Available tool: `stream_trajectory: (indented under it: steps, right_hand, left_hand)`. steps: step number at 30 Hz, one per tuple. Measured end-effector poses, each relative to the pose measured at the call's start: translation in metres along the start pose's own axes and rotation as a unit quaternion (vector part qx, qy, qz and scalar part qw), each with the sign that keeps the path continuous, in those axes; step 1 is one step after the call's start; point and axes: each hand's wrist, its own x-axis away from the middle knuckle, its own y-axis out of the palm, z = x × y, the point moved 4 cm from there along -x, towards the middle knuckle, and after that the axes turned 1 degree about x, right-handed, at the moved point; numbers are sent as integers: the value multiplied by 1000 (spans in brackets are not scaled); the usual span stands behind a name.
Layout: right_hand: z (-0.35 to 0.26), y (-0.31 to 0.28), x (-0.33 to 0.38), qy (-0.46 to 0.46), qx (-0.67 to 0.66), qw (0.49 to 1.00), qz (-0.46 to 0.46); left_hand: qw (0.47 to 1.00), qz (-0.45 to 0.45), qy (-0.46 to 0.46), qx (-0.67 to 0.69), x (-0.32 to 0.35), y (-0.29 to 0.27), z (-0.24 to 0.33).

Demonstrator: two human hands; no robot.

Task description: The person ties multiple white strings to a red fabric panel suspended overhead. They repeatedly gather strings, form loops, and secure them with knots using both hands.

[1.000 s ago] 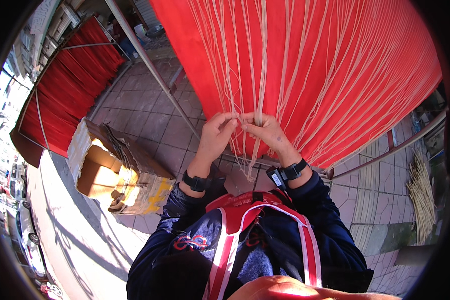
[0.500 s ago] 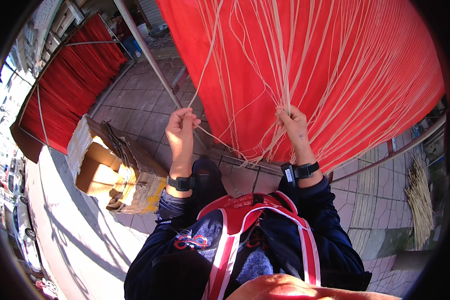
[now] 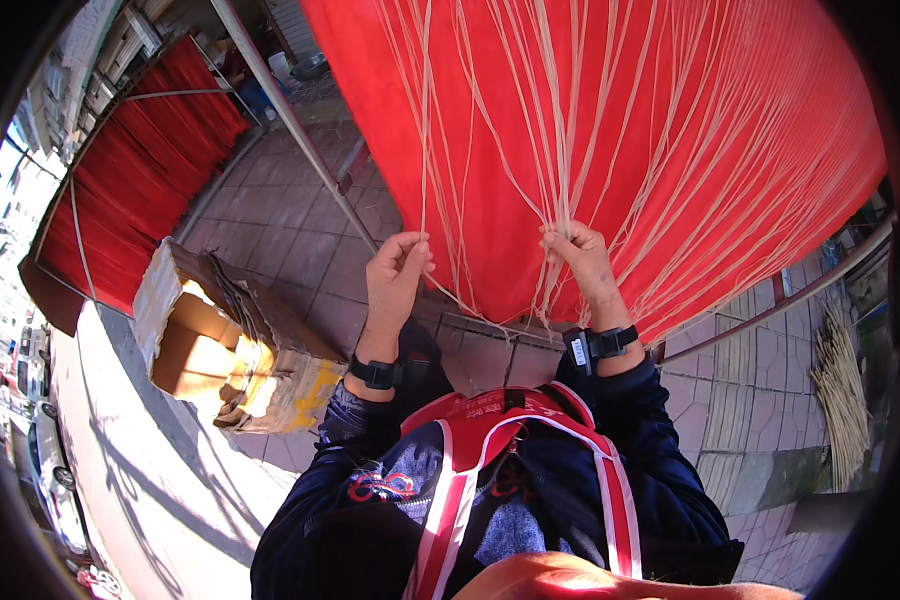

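Observation:
Many thin pale strings (image 3: 675, 110) fan out over a large red cloth (image 3: 500, 265) stretched in front of me. My left hand (image 3: 398, 268) pinches a strand between thumb and fingertips near the cloth's left edge; the strand runs upward from the fingers, and a slack length trails down to the right. My right hand (image 3: 578, 252) is closed round a gathered bunch of strings (image 3: 562, 170) at the middle of the cloth. Below that hand, loose string ends hang toward the cloth's lower edge.
An open cardboard box (image 3: 240, 350) stands on the paving at my left. A metal pole (image 3: 290, 120) slants behind it, and a curved rail (image 3: 770, 308) runs along the right. Farther off are another red cloth (image 3: 155, 165) and a bundle of thin sticks (image 3: 840, 395).
My left hand has moved right and slightly down, bringing its strand closer to upright. My right hand has shifted slightly left and down, still holding the bunch.

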Motion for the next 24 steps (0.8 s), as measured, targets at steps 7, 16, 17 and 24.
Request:
stream_trajectory:
  steps: [7, 16, 17, 24]
  right_hand:
    - [6, 1, -9, 0, 53, 998, -17]
    - [31, 4, -25, -27, 69, 997, -11]
    - [31, 3, -27, -51, 70, 996, 12]
    - [17, -1, -20, -114, 189, 966, 136]
  left_hand:
    - [999, -22, -14, 20, -1, 19, -4]
    - [999, -31, -21, 29, 0, 27, -1]
    - [999, -29, -20, 26, 1, 26, 1]
    - [998, -40, -11, 37, -1, 25, 5]
